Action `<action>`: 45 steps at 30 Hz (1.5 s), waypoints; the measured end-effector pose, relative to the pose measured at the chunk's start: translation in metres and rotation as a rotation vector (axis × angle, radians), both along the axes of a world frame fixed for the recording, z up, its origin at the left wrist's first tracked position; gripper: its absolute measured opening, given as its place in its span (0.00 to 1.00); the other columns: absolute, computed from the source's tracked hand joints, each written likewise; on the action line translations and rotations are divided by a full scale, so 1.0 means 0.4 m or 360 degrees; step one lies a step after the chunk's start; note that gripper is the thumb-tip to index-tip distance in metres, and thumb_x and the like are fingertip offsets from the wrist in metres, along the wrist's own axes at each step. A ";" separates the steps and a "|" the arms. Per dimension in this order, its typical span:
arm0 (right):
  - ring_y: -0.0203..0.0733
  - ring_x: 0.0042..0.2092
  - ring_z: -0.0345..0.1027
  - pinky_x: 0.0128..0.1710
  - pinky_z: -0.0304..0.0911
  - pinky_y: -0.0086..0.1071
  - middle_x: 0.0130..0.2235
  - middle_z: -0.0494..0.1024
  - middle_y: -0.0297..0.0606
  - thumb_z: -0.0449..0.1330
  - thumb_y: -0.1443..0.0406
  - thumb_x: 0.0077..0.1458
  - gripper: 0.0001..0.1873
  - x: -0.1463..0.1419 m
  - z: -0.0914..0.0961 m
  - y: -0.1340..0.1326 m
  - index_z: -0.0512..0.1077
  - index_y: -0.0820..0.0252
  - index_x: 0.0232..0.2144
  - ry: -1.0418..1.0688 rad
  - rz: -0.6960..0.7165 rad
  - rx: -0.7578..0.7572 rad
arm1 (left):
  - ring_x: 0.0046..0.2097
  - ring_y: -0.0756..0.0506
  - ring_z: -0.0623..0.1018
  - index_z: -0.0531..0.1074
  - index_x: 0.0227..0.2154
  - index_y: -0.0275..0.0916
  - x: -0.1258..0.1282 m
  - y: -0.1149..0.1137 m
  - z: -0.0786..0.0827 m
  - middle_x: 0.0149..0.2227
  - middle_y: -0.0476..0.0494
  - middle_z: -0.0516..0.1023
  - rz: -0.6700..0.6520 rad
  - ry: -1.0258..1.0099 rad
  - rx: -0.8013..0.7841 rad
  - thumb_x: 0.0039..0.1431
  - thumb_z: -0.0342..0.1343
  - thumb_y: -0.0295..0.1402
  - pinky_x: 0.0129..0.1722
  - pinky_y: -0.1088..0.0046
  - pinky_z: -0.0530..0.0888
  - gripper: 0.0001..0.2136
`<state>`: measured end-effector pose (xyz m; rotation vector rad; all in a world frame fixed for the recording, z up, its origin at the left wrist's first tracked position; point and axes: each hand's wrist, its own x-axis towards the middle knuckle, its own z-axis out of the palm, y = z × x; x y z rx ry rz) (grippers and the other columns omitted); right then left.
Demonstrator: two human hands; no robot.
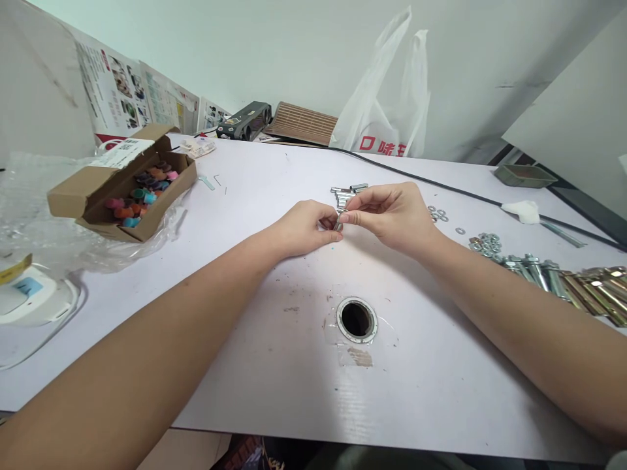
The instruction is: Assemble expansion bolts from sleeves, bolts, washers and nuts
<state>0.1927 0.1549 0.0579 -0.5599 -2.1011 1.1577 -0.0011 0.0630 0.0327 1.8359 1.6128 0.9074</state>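
Note:
Over the middle of the table, my left hand (311, 227) is closed, thumb and fingers pinching a small silver metal piece (338, 226) that looks like a short rod or sleeve. My right hand (396, 212) meets it there, thumb and forefinger pinched together at the top of that piece. Whether the right fingers hold a separate small part cannot be made out. Just beyond the fingertips lie several silver metal sleeves (344, 197) in a row, partly hidden by my right hand. Flat washers (437, 214) are scattered to the right of my right wrist.
Hex nuts (484, 245), silver bolts (533, 269) and brass-coloured anchor bolts (600, 290) lie on the right. A round hole (357, 320) opens in the table nearer me. At left stands a cardboard box (183, 177) of colourful pieces. A black cable (455, 187) crosses behind, near a plastic bag (379, 121).

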 end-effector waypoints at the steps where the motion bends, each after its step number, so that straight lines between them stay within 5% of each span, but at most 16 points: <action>1: 0.43 0.33 0.77 0.37 0.77 0.39 0.31 0.83 0.39 0.83 0.48 0.43 0.22 0.001 -0.003 0.000 0.85 0.57 0.28 0.0004 0.0004 0.0039 | 0.34 0.48 0.76 0.82 0.34 0.39 0.000 -0.001 0.001 0.32 0.50 0.83 -0.0005 -0.0010 0.0000 0.57 0.65 0.34 0.40 0.67 0.71 0.05; 12: 0.42 0.37 0.78 0.42 0.74 0.40 0.34 0.85 0.34 0.74 0.62 0.57 0.04 0.019 -0.029 0.011 0.85 0.53 0.31 0.0003 0.0060 0.0484 | 0.34 0.48 0.77 0.81 0.31 0.39 0.003 -0.006 0.008 0.30 0.50 0.83 0.0014 0.0019 0.0034 0.57 0.67 0.33 0.42 0.68 0.71 0.04; 27: 0.43 0.38 0.77 0.43 0.73 0.40 0.36 0.85 0.36 0.75 0.59 0.57 0.08 0.047 0.002 0.011 0.83 0.54 0.31 -0.0049 0.0031 0.0543 | 0.36 0.49 0.77 0.80 0.32 0.37 0.008 -0.010 0.018 0.33 0.50 0.82 0.0056 0.0064 -0.0054 0.59 0.67 0.31 0.41 0.70 0.70 0.03; 32: 0.36 0.25 0.60 0.27 0.60 0.36 0.23 0.73 0.35 0.76 0.49 0.53 0.19 0.128 0.056 0.084 0.83 0.57 0.29 -0.0781 -0.0298 0.0146 | 0.38 0.48 0.79 0.83 0.35 0.37 0.005 -0.010 0.022 0.35 0.47 0.84 0.0055 -0.0016 -0.0135 0.59 0.67 0.31 0.42 0.70 0.72 0.04; 35: 0.38 0.28 0.66 0.28 0.62 0.35 0.27 0.78 0.37 0.76 0.47 0.51 0.20 0.185 0.070 0.141 0.85 0.56 0.32 -0.1242 -0.0390 -0.0060 | 0.37 0.48 0.79 0.82 0.35 0.37 0.003 -0.006 0.016 0.35 0.47 0.84 0.0029 -0.0076 -0.0149 0.58 0.67 0.31 0.41 0.70 0.72 0.04; 39: 0.48 0.42 0.76 0.33 0.67 0.36 0.41 0.85 0.42 0.76 0.44 0.48 0.23 0.246 0.070 0.192 0.87 0.53 0.37 -0.1439 -0.0490 -0.0070 | 0.37 0.49 0.78 0.82 0.35 0.38 -0.002 -0.003 0.004 0.35 0.48 0.84 -0.0008 -0.0076 -0.0128 0.58 0.67 0.34 0.41 0.70 0.71 0.05; 45: 0.44 0.40 0.72 0.33 0.63 0.36 0.43 0.84 0.42 0.75 0.46 0.50 0.23 0.301 0.063 0.216 0.87 0.54 0.41 -0.1408 -0.0643 -0.0213 | 0.36 0.49 0.76 0.82 0.35 0.38 0.001 -0.004 0.011 0.35 0.49 0.82 0.0027 -0.0068 -0.0159 0.58 0.66 0.35 0.41 0.70 0.71 0.06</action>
